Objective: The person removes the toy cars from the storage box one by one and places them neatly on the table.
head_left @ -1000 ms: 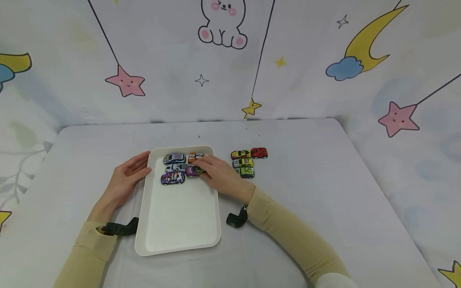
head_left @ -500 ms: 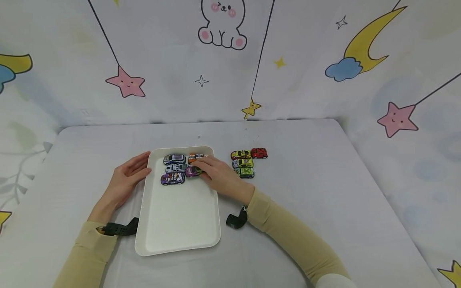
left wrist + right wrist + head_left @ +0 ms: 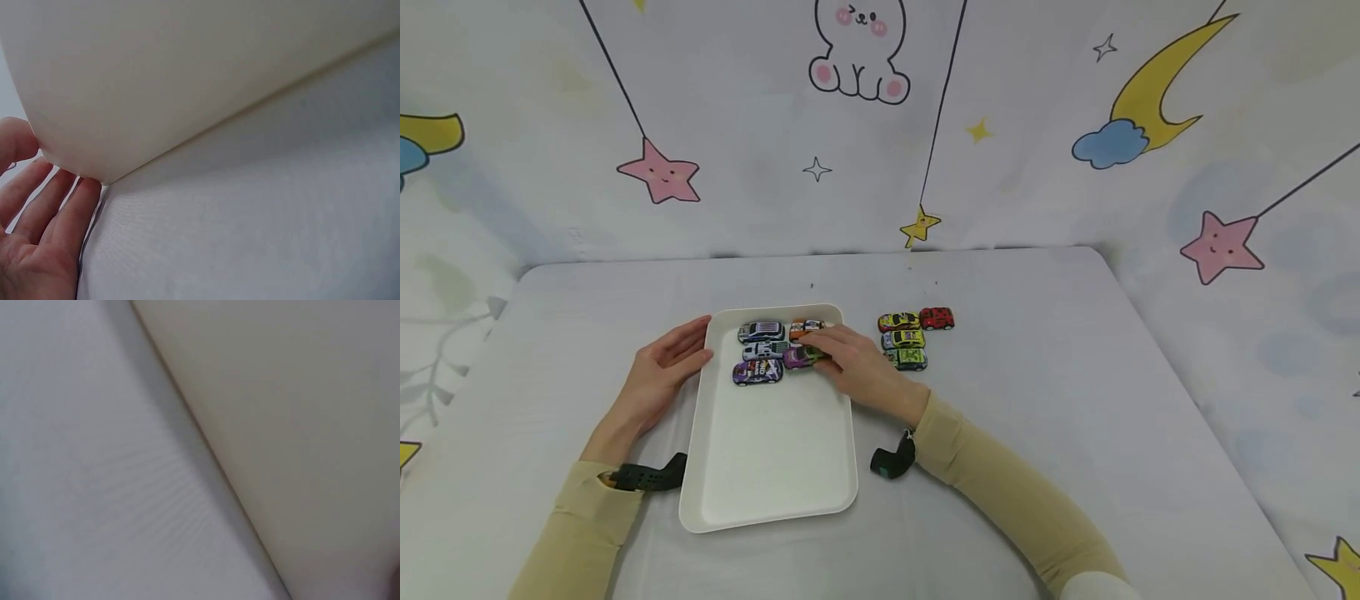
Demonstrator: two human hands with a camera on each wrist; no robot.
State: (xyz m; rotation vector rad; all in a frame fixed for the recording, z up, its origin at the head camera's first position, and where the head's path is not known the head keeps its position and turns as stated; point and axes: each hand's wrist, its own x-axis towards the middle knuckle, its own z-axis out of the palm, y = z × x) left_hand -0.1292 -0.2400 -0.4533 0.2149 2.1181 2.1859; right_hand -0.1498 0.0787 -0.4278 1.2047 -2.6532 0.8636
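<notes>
Tray (image 3: 775, 450) with five toy cars (image 3: 764, 351), left hand (image 3: 658, 372) straight-fingered against it, right hand (image 3: 867, 368) pinching purple car (image 3: 797, 357)

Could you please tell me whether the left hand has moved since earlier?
No, the left hand shows no visible shift against the pink star above it.

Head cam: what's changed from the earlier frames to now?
Almost nothing. The head view itself drifted a touch. The purple car at the right hand may have edged slightly left; too small to be sure. No grasp visibly made or released.

Same as before: left hand at the tray, other four cars inside, four more on the table.
</notes>
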